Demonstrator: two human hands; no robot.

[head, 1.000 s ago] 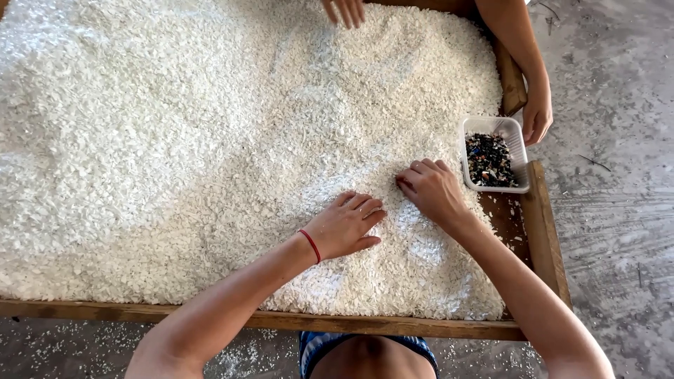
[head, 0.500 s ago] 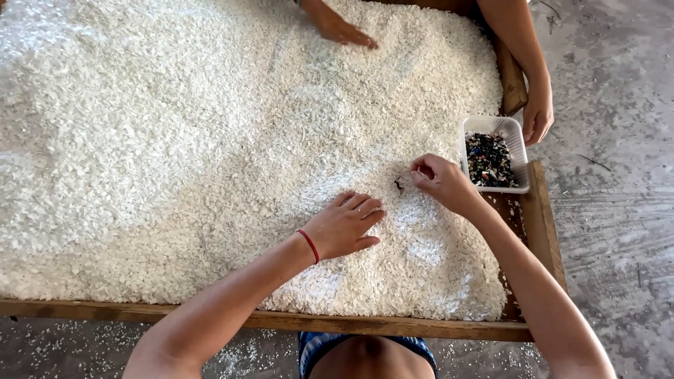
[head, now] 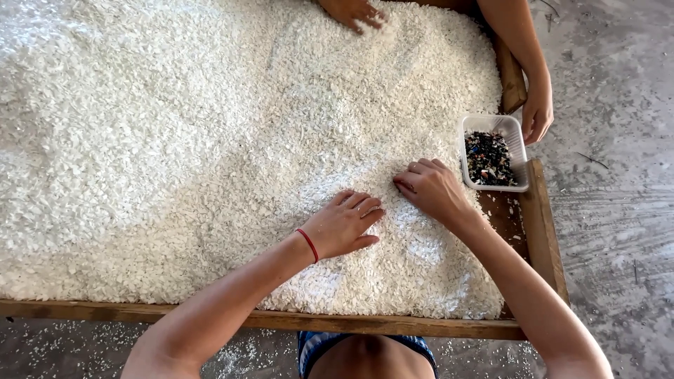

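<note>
A wide wooden tray (head: 393,324) holds a thick layer of small white flakes (head: 182,140). My left hand (head: 347,223) lies palm down on the flakes near the tray's front right, with a red band at the wrist. Just to its right, my right hand (head: 432,188) rests on the flakes with its fingers bent and the tips pressed into them. I see nothing held in either hand. A small white rectangular container (head: 521,151) with dark mixed bits sits on the tray's right side, close to my right hand.
Another person's hand (head: 354,12) works in the flakes at the far edge. That person's other hand (head: 537,116) hangs over the right rim by the container. Grey concrete floor (head: 618,210) surrounds the tray, with spilled flakes under the front edge.
My right hand lifted towards the container half a second ago and has come back down onto the flakes. The other person's far hand slid right along the top edge. My left hand stayed put.
</note>
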